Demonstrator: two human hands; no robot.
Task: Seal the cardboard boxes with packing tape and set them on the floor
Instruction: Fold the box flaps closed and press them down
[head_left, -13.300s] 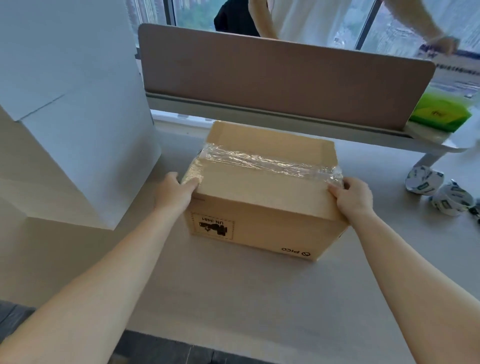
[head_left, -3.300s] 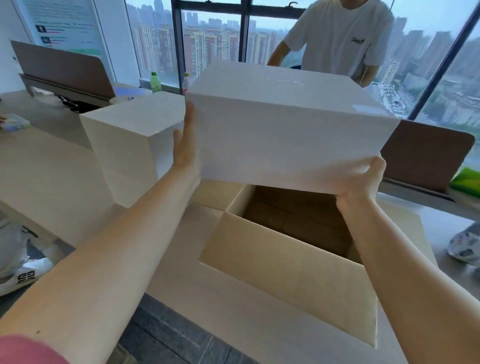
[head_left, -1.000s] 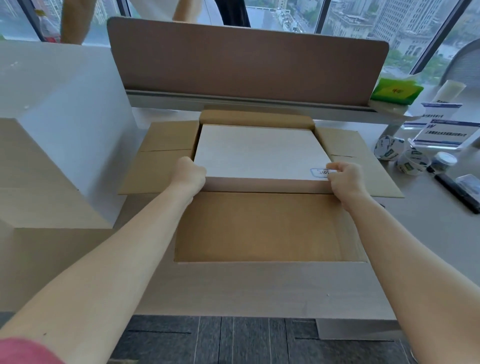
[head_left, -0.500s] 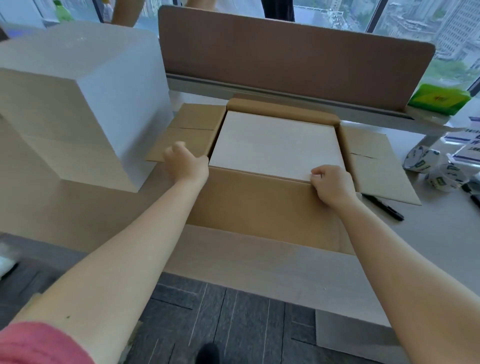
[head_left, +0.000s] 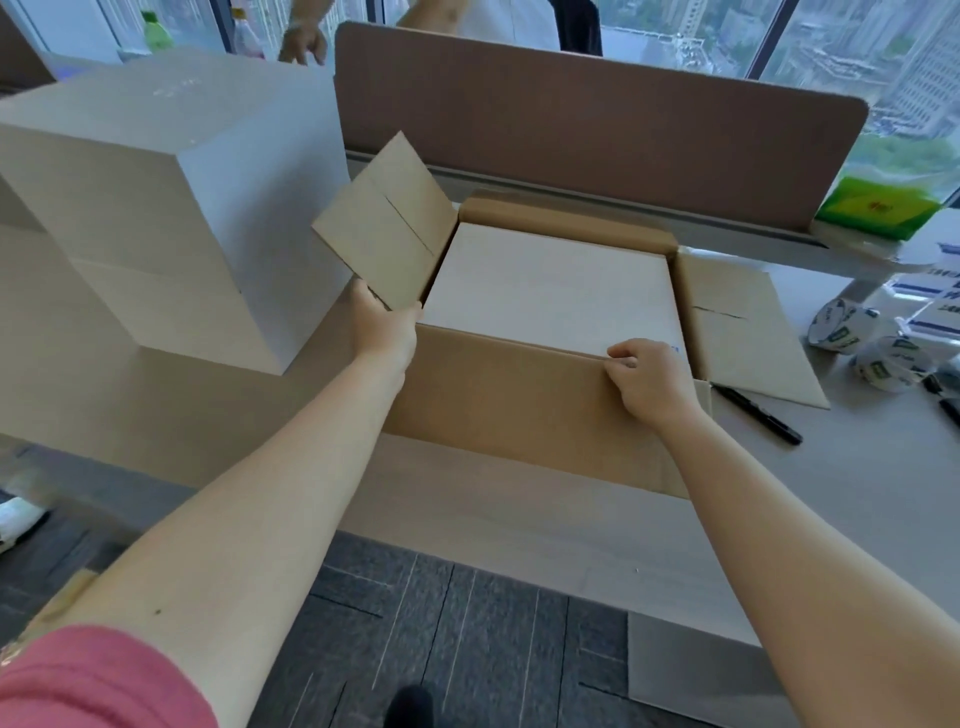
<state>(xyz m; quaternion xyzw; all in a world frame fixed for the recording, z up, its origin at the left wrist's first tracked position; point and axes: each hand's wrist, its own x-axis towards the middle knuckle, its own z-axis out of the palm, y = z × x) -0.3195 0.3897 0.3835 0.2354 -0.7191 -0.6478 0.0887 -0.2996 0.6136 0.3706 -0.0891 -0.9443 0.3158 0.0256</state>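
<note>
"Two hands were on the cardboard box (head_left: 524, 410). What was each doing?"

"The left hand (head_left: 383, 326) gripped the box's left flap (head_left: 383, 221), which stood raised and tilted. The right hand (head_left: 648, 378) had its fingers curled over the top edge of the box's near flap (head_left: 519, 400), gripping it."

"And the box itself?"

"It sat open on the desk (head_left: 519, 525), a white slab (head_left: 553, 293) lying inside it. The box's right flap (head_left: 743, 338) lay flat outward. Right of the box lay a black marker (head_left: 758, 414), and beyond that, tape rolls (head_left: 857, 345). Left of the box stood a big white block (head_left: 171, 208)."
</note>
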